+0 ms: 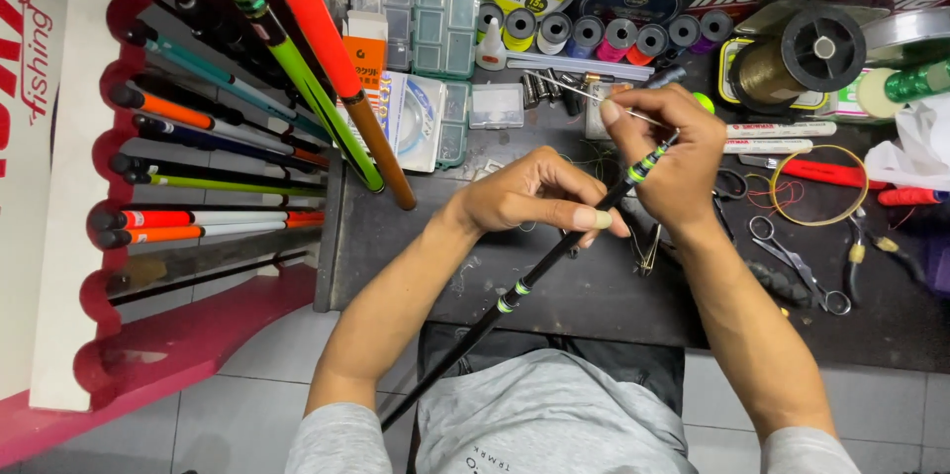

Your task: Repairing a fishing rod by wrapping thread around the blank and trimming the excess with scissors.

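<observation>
Fishing rod, black with green bands, slants from seven o'clock up to one o'clock over the dark workbench. Left hand pinches its middle; right hand, at one o'clock, grips its upper part, fingers curled, pinching a thin needle.

Black rod: butt end hidden behind the left arm, w/ the tip section lost inside the right hand, so can't tell how the fingers grip it. Thin wire at the right fingertips is too fine to tell if it's line or needle (blurred too). Rods in the rack are cut off by the top edge.
</observation>
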